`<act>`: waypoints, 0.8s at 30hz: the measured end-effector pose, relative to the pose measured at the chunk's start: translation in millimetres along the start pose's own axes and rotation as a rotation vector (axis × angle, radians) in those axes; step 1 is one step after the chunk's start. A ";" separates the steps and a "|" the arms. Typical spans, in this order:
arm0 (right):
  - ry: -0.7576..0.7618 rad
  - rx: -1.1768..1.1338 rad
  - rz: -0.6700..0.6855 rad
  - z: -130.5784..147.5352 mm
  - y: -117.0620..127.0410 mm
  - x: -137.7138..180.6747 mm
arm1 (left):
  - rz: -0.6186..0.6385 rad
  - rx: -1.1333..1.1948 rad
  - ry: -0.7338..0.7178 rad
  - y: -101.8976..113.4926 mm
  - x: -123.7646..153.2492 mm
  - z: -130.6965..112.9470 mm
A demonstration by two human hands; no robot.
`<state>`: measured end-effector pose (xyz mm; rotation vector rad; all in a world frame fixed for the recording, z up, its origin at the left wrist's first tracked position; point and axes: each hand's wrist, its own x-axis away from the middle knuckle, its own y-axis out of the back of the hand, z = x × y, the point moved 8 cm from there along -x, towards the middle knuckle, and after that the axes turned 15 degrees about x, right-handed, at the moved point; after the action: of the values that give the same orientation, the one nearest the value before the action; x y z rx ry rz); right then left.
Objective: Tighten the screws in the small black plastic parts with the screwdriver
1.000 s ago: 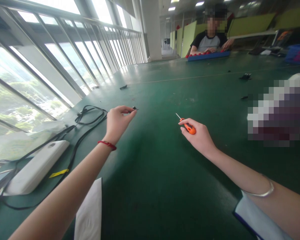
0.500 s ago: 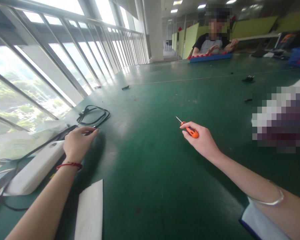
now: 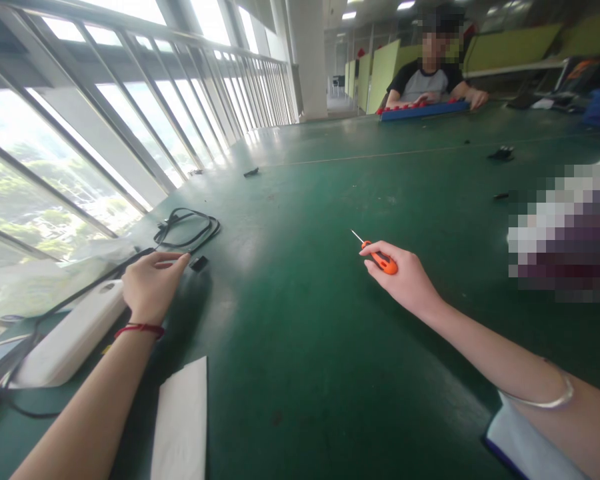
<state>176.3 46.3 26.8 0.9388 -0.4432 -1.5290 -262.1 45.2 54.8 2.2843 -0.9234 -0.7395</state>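
Note:
My left hand (image 3: 153, 283) rests low over the green table (image 3: 305, 347) by the window side, fingers loosely stretched out with nothing in them. A small black part (image 3: 199, 263) lies on the table just past the fingertips, apart from them. My right hand (image 3: 405, 280) hovers over the middle of the table, closed around a small orange-handled screwdriver (image 3: 383, 262) whose thin metal tip points up and to the left.
A white box (image 3: 70, 337) and a looped black cable (image 3: 185, 230) lie left of my left hand. A white sheet (image 3: 180, 420) lies near the front edge. Small black parts (image 3: 251, 172) dot the table. A person sits at the far end behind a blue tray (image 3: 423, 110).
My left hand carried the small black part from mid-table back to the left near the cable and let it go on the table. My right hand barely moved.

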 end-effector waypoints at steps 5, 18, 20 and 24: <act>0.018 0.001 -0.016 1.0 1.0 0.3 | 0.045 0.038 0.025 -5.7 5.7 0.6; 0.029 0.023 -0.011 0.8 0.4 -0.4 | 0.102 0.032 -0.034 -11.0 2.0 5.1; 0.027 0.024 -0.005 0.4 -0.1 -0.5 | 0.116 0.021 -0.026 -11.3 2.2 5.7; 0.032 0.028 -0.010 1.4 0.4 -0.4 | 0.168 -0.038 -0.056 -15.8 0.5 4.3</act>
<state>175.5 46.2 28.0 0.9874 -0.4387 -1.5184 -257.9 53.2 41.1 2.1320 -1.1026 -0.7437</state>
